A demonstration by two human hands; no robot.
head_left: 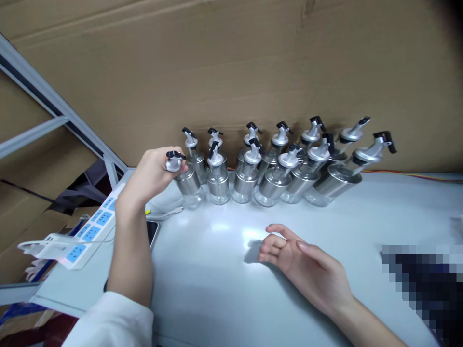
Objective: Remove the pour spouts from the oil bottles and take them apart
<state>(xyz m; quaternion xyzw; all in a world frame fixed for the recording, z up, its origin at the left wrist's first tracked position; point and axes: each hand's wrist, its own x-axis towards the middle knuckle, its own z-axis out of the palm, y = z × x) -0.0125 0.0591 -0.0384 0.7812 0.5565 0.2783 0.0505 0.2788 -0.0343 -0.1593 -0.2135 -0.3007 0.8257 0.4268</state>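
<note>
My left hand (159, 168) is wrapped round the neck of a glass oil dispenser bottle (188, 185) at the left end of the front row. Its silver spout and black flip cap stick out above my fingers. More bottles of the same kind, such as a front one (218, 185) and one at the right end (338, 180), stand in two rows beside it, each with a steel band. Over the white table (217, 279), my right hand (304, 265) is open, palm turned inward and fingers loosely curved, apart from the bottles.
A white power strip (92, 231) with blue sockets and a plugged-in charger lies at the left edge. A phone (153, 231) lies partly behind my left forearm. Cardboard (253, 62) walls the back, a metal frame (61, 106) stands left, and coloured wires (408, 174) run behind the bottles.
</note>
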